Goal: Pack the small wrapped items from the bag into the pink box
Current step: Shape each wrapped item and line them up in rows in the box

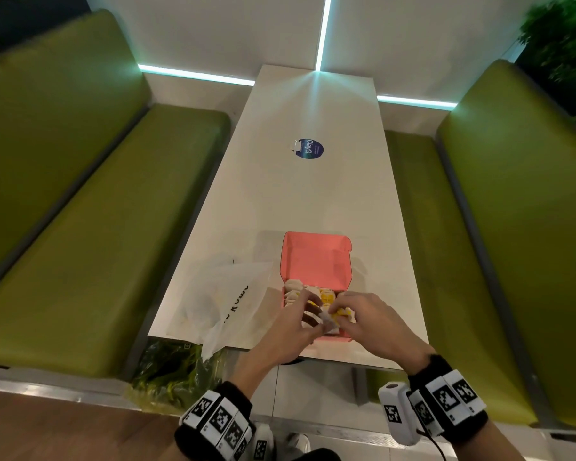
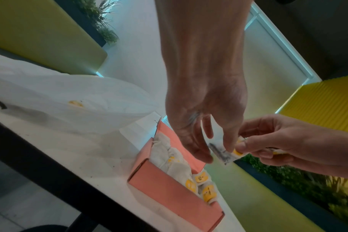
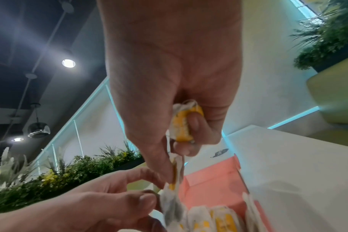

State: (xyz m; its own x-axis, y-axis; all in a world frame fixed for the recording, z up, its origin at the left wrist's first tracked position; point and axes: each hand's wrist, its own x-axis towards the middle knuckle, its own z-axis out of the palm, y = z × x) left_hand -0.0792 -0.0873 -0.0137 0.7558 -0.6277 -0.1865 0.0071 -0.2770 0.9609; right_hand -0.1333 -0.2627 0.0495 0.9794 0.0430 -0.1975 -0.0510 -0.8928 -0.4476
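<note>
— Wristbands with black-and-white markers sit at the bottom of the head view. What do the hands hold?

— Left hand (image 1: 291, 327) and right hand (image 1: 373, 319) meet over the near end of the box (image 1: 313, 257), low and centre in the frame. Between them is one packet (image 2: 224, 153), white with a yellow patch. The left fingers (image 2: 229, 141) pinch its grey-printed end; the right thumb and forefinger pinch the yellow end. The right hand's other fingers are curled round a second, yellow packet (image 3: 184, 124) in the palm.

— What is in the box?

— Its pink lid stands open, tilted away toward the top of the frame. The tray is nearly filled with white and yellow packets (image 2: 201, 183) in rows; black print on the yellow labels is too blurred to read.

— And the bag?

— White, thin plastic bag (image 1: 223, 297), lying just left of the box, its lower corner hanging over the near desk edge. Something yellow shows faintly through it. Dark letters run along it; I cannot read them whole.

— Room to move?

— The box stands close to the near edge of the desk (image 1: 313, 194). Toward the top of the frame the white top is bare except for a round blue sticker (image 1: 310, 149) reading "ClayG". Green benches (image 1: 90, 207) run along both sides.
</note>
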